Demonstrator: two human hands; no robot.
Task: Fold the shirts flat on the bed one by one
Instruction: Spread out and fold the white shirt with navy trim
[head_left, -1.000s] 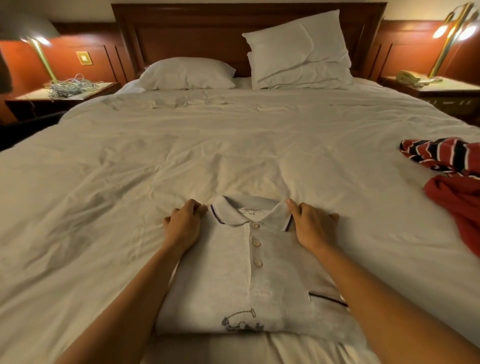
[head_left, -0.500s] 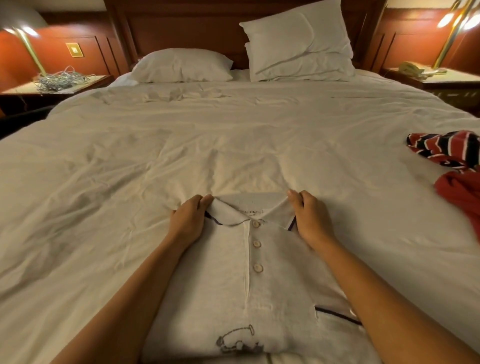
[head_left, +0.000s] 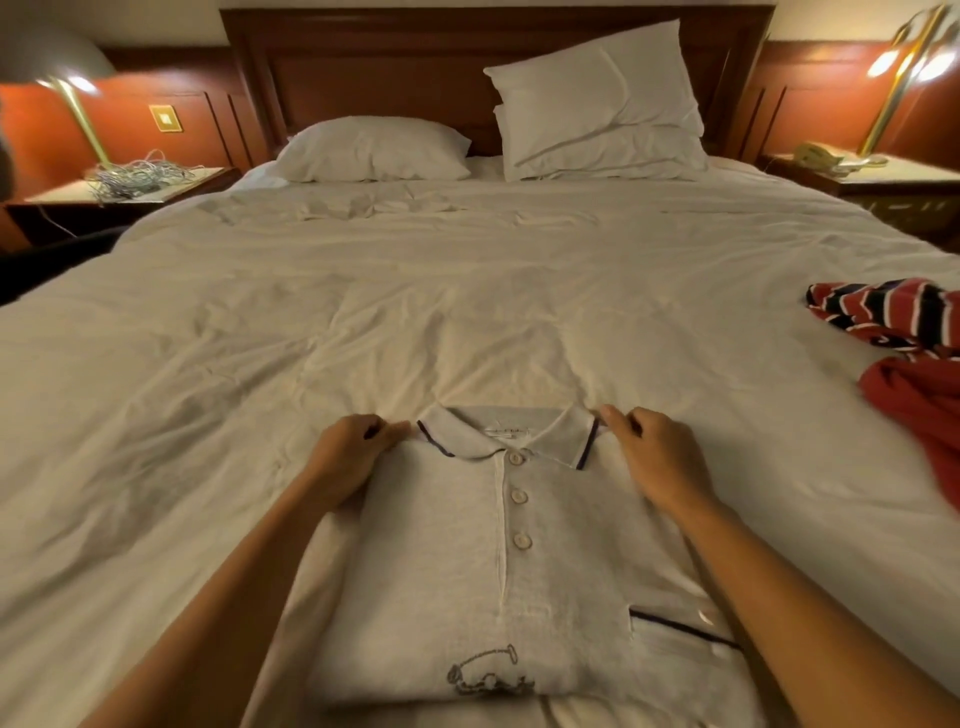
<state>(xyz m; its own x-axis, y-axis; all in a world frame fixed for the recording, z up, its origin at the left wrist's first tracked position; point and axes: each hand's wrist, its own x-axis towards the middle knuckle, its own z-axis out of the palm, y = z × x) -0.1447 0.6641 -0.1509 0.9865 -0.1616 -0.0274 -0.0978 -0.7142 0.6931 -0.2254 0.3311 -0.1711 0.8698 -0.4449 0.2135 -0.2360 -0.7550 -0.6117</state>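
Head view: the grey polo shirt (head_left: 498, 571) lies folded into a compact rectangle, collar up and buttons showing, at 6 o'clock on the bed (head_left: 467, 312), close to me. I judge that one all but finished. Left to fold are the striped shirt (head_left: 893, 312) and the red shirt (head_left: 924, 400), crumpled together at 3 o'clock by the bed's edge. My left hand (head_left: 353, 452) curls its fingers onto the polo's shoulder at 9 o'clock of the collar. My right hand (head_left: 657, 457) pinches the opposite shoulder, both forearms stretched forward.
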